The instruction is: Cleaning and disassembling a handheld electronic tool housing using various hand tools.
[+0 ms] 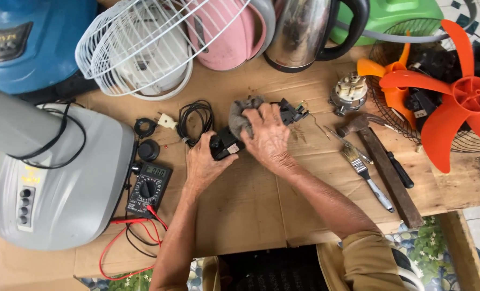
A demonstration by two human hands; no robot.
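Centre of the frame: left hand (205,164) closed around the lower left end of a black motor part (226,144), fingers curled over its edge, holding it against the cardboard sheet (250,205) covering the table. Right hand (268,134) just beside it, pressed down flat on the same part with fingers bent over a grey rag (241,116), the rag bunched at the fingertips and touching the part's upper side. Black plastic end of the part poking out to the right of the right hand, thin wires trailing from it. To the left, a coiled black cable (195,119) with a white plug (166,122), then a black multimeter (148,188) with red and black leads running toward the lower left. Far left, a grey fan base (62,188); above it a blue appliance (35,43). Along the top, a white wire fan guard (143,43), a pink housing (234,32) and a steel kettle (304,32). Right of the hands, a small metal motor piece (348,92), a paintbrush (365,175), a hammer (382,167) and a screwdriver (398,170), lying near one another. Upper right, orange fan blades (460,102) resting on a dark wire guard (390,64).
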